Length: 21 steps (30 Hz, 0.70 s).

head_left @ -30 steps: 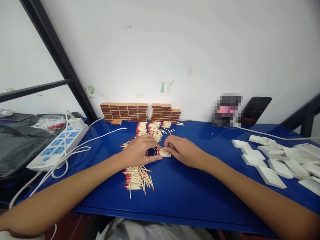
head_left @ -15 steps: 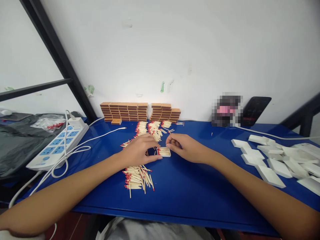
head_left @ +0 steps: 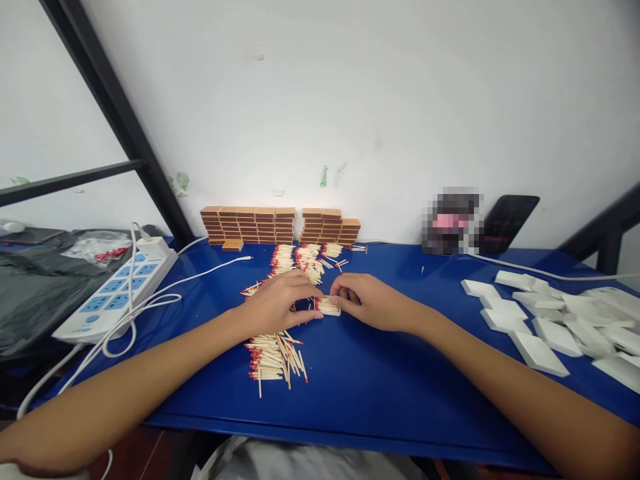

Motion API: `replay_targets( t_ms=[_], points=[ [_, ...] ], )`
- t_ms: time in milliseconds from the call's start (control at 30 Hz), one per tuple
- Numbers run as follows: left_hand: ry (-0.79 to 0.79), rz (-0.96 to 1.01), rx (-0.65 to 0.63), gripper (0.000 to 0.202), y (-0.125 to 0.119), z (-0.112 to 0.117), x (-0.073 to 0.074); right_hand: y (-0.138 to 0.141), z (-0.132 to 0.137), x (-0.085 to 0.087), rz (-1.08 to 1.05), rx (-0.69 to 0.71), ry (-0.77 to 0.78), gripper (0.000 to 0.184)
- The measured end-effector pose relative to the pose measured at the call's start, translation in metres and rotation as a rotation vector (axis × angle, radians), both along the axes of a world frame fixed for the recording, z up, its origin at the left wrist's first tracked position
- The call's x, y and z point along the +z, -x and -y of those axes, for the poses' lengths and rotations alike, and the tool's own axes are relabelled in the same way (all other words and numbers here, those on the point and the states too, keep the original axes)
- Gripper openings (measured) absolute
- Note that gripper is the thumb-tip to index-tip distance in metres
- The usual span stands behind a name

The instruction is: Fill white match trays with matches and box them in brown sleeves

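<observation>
Between my hands is a small white matchbox tray [head_left: 329,311], filled with red-tipped matches lying side by side. My left hand [head_left: 283,300] grips its left end between thumb and forefinger. On the tray's right end, my right hand [head_left: 356,297] has its fingers curled and its thumb reaching over the matches; what is pinched there, if anything, is hidden. Loose matches [head_left: 273,357] lie in a heap in front of my left hand. Further matches [head_left: 309,257] are piled behind it in several bunches, partly covered by the hand.
Stacked matchboxes [head_left: 245,223] line the wall, with one matchbox [head_left: 233,245] in front. White trays [head_left: 537,350] are scattered at the right. A phone [head_left: 509,223] leans on the wall. A power strip [head_left: 117,287] with white cables [head_left: 165,295] occupies the left of the blue table [head_left: 380,393].
My right hand has shifted slightly left, and its fingertips now reach over the tray's right end. My left hand keeps its grip, almost unmoved.
</observation>
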<state>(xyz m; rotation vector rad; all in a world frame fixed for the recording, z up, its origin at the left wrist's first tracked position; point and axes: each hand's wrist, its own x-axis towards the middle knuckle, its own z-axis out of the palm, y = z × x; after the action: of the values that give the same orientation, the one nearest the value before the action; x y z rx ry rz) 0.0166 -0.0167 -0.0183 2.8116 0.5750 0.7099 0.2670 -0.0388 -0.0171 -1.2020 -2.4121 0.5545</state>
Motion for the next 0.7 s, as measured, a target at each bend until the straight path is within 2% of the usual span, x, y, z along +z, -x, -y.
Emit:
replay_targets(
  t_ms=[200,433,700],
  points=[
    [-0.002,-0.018,0.004,0.031,-0.0009,0.0012,0.0021,-0.0011,-0.0006,0.0005,0.001,0.008,-0.017,0.023],
    [-0.003,-0.024,0.019,0.032,-0.0005,0.0016,0.0007,-0.0012,0.0004,0.0023,0.003,0.012,0.007,0.014],
    [-0.015,-0.006,0.007,0.031,-0.0007,0.0006,-0.0005,0.0008,0.0006,-0.0005,-0.001,-0.025,0.048,0.016]
  ],
)
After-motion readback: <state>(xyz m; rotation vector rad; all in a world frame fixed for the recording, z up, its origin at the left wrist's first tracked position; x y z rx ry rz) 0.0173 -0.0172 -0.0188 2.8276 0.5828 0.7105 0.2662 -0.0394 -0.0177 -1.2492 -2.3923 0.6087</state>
